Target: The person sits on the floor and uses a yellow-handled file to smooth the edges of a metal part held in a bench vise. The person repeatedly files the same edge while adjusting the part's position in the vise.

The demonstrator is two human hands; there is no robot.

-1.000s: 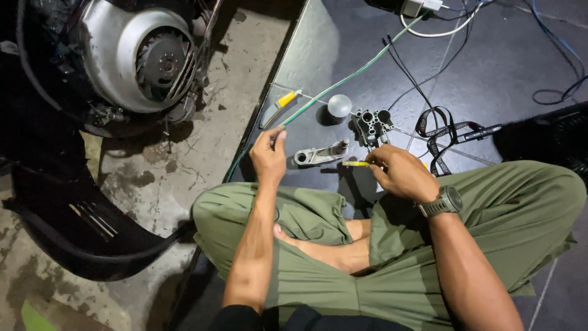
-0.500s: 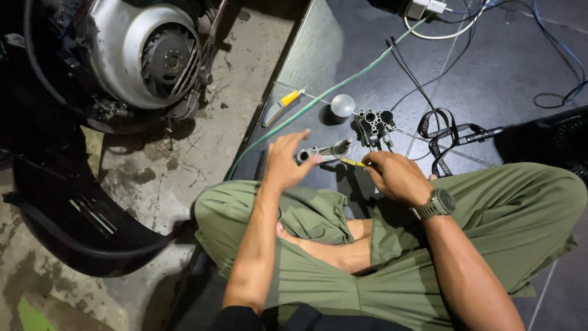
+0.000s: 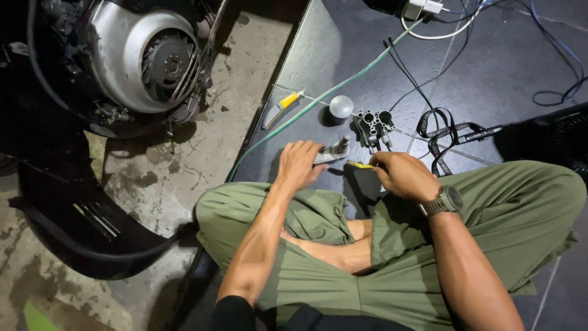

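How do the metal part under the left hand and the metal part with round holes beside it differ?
The part under the left hand, a long metal piece, lies flat and is pale silver; the holed block is squat, darker grey and shows several round openings on top. The hand touches the long piece; the block lies untouched. Both lie on the dark mat.

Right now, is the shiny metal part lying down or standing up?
Lying down. The metal part rests flat on the dark mat, with the left hand gripping one end and its round end pointing away.
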